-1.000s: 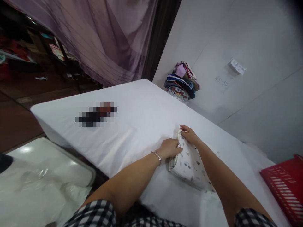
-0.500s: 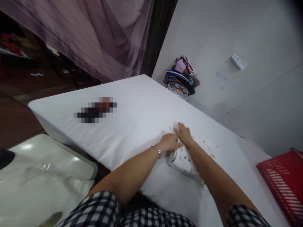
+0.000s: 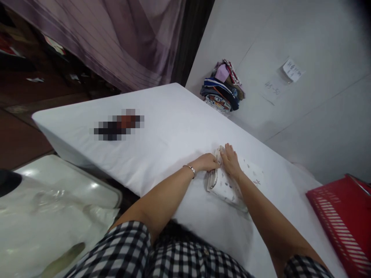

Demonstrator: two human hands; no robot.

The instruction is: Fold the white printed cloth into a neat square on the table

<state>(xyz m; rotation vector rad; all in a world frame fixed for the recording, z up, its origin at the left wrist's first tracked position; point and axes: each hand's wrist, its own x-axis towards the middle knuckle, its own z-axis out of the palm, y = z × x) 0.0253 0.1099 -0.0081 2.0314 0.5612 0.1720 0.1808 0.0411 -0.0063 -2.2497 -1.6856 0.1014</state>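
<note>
A folded white cloth (image 3: 224,187) with small grey leaf prints lies on the white-covered table (image 3: 162,135). At its left edge, my left hand (image 3: 207,162) has its fingers closed on the folded layers; a bracelet is on that wrist. My right hand (image 3: 231,160) lies flat on top of the cloth, fingers stretched out and pointing away from me. Part of the cloth is hidden under my right hand and forearm. To the right of that forearm, more of the leaf print shows. What looks like clear plastic shows along the cloth's near edge.
A blurred dark and orange item (image 3: 118,125) lies on the table's left part. Folded clothes (image 3: 222,87) are stacked by the wall. A red box (image 3: 342,220) stands at the right. Plastic sheeting (image 3: 58,216) covers a surface at lower left. A mauve curtain (image 3: 139,42) hangs behind.
My right hand has shifted slightly right and now lies flatter on the cloth, a little apart from the left. My left hand keeps hold of the edge. The view has shifted slightly.
</note>
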